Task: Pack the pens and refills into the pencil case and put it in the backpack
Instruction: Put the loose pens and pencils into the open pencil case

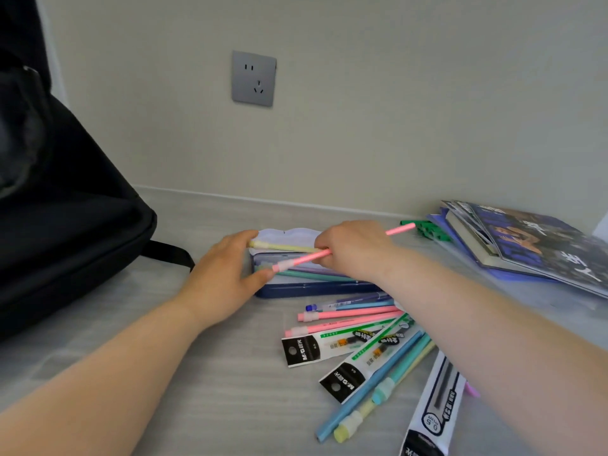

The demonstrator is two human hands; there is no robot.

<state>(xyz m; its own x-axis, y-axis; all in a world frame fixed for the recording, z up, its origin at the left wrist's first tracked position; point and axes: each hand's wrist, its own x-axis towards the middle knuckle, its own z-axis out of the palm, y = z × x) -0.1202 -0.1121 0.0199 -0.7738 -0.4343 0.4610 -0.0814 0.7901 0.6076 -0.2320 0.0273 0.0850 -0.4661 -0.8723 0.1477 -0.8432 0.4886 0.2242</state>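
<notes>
A dark blue pencil case (312, 287) lies open in the middle of the table, its pale lid (286, 236) raised behind it. Green and purple pens (309, 274) lie inside. My left hand (227, 274) grips the case's left end, thumb in front, fingers on a yellow pen (283, 247) at the lid. Over the case, my right hand (352, 250) holds a pink pen (304, 260) at a slant. Several loose pens (348, 314) and refill packs (332, 347) are scattered in front. The black backpack (65, 205) stands at the left.
A stack of books and magazines (533, 245) lies at the right, with green items (427, 227) beside it. The wall with a grey socket (253, 79) rises just behind the table. A backpack strap (171, 251) trails toward the case.
</notes>
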